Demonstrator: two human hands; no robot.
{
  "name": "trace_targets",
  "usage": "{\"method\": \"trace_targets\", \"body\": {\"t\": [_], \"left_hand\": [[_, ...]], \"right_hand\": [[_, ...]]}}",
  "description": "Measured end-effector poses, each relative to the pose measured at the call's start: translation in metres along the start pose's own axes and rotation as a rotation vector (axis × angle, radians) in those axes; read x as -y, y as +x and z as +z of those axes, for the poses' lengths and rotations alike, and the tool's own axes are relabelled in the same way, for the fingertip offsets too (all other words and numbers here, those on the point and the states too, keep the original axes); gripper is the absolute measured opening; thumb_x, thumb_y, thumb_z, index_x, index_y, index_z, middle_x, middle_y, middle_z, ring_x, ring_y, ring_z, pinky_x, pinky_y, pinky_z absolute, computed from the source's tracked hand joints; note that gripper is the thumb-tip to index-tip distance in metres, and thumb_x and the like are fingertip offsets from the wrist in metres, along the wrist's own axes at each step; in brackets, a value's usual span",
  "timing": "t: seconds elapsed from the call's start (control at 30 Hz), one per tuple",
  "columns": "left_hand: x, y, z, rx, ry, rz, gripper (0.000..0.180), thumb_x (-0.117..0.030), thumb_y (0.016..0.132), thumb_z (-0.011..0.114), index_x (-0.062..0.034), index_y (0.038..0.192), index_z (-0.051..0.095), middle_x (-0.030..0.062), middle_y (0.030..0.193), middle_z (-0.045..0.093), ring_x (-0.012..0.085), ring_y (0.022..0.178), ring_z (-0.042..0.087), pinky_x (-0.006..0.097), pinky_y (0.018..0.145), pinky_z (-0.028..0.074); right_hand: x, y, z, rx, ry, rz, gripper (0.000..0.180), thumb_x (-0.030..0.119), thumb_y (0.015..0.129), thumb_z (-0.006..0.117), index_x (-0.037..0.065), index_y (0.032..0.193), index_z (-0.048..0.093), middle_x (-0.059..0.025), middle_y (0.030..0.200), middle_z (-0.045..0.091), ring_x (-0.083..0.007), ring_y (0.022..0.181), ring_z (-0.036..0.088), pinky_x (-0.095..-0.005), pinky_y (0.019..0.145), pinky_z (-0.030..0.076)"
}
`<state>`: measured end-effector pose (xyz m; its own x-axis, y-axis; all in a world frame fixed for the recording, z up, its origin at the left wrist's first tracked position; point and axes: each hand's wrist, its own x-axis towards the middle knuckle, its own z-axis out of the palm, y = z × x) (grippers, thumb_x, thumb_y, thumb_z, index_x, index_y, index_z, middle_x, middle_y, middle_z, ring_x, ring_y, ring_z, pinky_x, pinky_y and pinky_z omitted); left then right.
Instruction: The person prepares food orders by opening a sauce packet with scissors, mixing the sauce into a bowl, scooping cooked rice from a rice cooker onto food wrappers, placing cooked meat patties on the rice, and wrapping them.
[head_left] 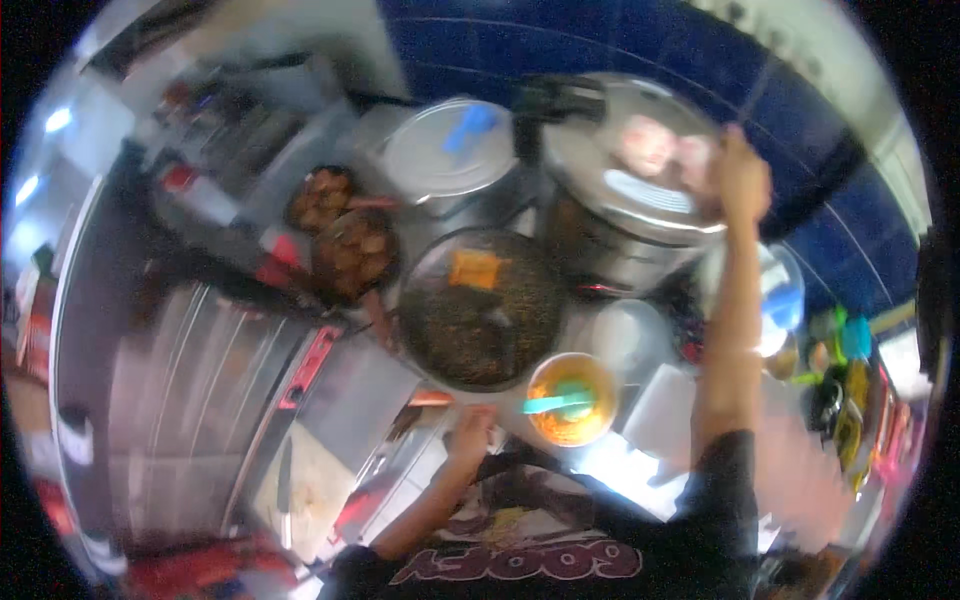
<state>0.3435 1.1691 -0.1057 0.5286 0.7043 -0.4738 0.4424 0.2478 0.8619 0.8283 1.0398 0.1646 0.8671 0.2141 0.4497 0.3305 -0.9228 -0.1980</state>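
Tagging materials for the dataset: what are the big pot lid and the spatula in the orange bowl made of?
Big pot lid: looks like polished metal, bright and mirror-like, reflecting the right hand on it. Spatula: probably plastic or silicone, matte teal; blur leaves it open.

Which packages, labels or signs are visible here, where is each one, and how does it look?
Packages: far right of the counter, a blurred cluster in green, yellow and pink; shapes unclear.
Red label strip: left of the dark pan, narrow and slanted.
Shirt print: bottom edge, pink-and-white lettering on black.
No screens visible.
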Motion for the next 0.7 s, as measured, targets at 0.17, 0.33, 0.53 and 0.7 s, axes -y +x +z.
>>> {"method": "trace_targets", "body": {"t": [0.17, 0.33, 0.53, 0.7], "left_hand": [[-0.018, -0.015, 0.000, 0.565, 0.212, -0.243, 0.074, -0.026, 0.092, 0.066, -0.0050, 0.151, 0.026, 0.0065, 0.092, 0.061, 0.0128, 0.075, 0.058, 0.028, 0.061, 0.048], [-0.014, -0.012, 0.031, 0.865, 0.173, -0.160, 0.091, -0.039, 0.094, 0.066, -0.0064, 0.157, 0.009, 0.0136, 0.117, 0.060, 0.0162, 0.093, 0.062, 0.029, 0.074, 0.053], [-0.004, -0.007, 0.035, 0.677, -0.029, -0.112, 0.081, -0.049, 0.095, 0.062, 0.0053, 0.147, 0.032, 0.0187, 0.132, 0.053, 0.0211, 0.102, 0.062, 0.033, 0.081, 0.054], [0.009, -0.009, -0.001, 0.902, -0.322, 0.308, 0.068, -0.056, 0.100, 0.046, 0.0036, 0.132, 0.050, 0.0172, 0.126, 0.058, 0.0282, 0.109, 0.062, 0.041, 0.081, 0.055]], "right_hand": [[-0.030, -0.166, -0.002, -0.188, 0.674, 0.267, 0.042, 0.034, 0.102, 0.047, 0.000, 0.119, 0.064, -0.0221, 0.110, 0.068, -0.0360, 0.105, 0.066, -0.0434, 0.092, 0.049], [-0.047, -0.389, 0.075, 0.516, -0.307, -0.178, 0.043, 0.046, 0.098, 0.047, 0.009, 0.111, 0.063, -0.0062, 0.067, 0.068, -0.0312, 0.058, 0.068, -0.0481, 0.050, 0.050], [-0.034, -0.407, 0.035, 0.792, 0.263, 0.301, 0.049, 0.020, 0.091, 0.058, 0.001, 0.135, 0.047, -0.0291, 0.105, 0.066, -0.0464, 0.081, 0.068, -0.0543, 0.073, 0.055], [-0.098, -0.420, -0.055, 0.198, 0.548, 0.294, 0.042, 0.008, 0.089, 0.052, -0.001, 0.130, 0.054, -0.0253, 0.089, 0.067, -0.0317, 0.063, 0.071, -0.0386, 0.056, 0.058]]}}
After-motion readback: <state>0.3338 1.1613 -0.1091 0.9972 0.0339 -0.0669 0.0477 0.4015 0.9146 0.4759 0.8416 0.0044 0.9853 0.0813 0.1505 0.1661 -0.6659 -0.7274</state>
